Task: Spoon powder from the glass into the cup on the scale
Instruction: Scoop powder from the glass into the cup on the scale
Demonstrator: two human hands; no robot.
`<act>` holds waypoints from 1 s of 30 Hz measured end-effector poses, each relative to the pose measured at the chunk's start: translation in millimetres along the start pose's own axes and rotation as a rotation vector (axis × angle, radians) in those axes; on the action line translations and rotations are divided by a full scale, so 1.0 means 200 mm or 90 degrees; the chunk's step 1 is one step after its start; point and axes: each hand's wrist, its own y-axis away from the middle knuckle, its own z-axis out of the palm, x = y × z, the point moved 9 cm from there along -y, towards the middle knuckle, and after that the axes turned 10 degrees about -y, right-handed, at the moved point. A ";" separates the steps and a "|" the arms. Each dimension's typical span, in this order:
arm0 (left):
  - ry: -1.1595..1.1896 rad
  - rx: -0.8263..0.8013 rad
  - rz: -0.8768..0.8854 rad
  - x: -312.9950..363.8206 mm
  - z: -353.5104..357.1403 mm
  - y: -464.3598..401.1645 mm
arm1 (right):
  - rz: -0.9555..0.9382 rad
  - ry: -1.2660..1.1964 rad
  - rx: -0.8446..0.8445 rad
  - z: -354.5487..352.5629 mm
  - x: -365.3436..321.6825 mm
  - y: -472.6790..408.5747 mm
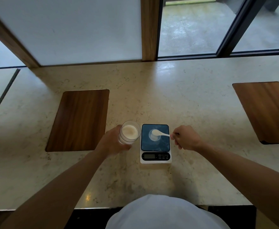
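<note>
The white spoon [160, 133], light and stiff, holds powder [155, 132] over the small clear cup [154, 136] on the scale [155, 142], just left of the right hand [185, 138], which pinches its handle tip. A loose heap would likely spill if jolted. The left hand [114, 142] wraps the smooth, breakable glass [129, 132] beside the scale.

I counted two wooden boards, one [77, 120] at ten o'clock and the other [265, 111] at two. There was one scale [155, 156], one cup [154, 136] on it, one spoon [160, 133], one glass [130, 132], and my two hands, left [113, 143] and right [185, 138].
</note>
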 end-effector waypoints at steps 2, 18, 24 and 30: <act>0.001 -0.003 0.001 0.00 0.00 0.00 | -0.003 0.009 0.000 0.00 0.00 0.00; 0.004 -0.001 0.001 0.04 0.00 0.00 | -0.071 0.158 0.024 -0.02 -0.06 0.02; 0.002 -0.004 -0.002 0.05 0.00 0.00 | -0.149 0.238 0.030 -0.01 -0.10 0.04; -0.004 -0.004 -0.005 0.07 0.00 0.00 | -0.229 0.277 0.038 -0.01 -0.15 0.07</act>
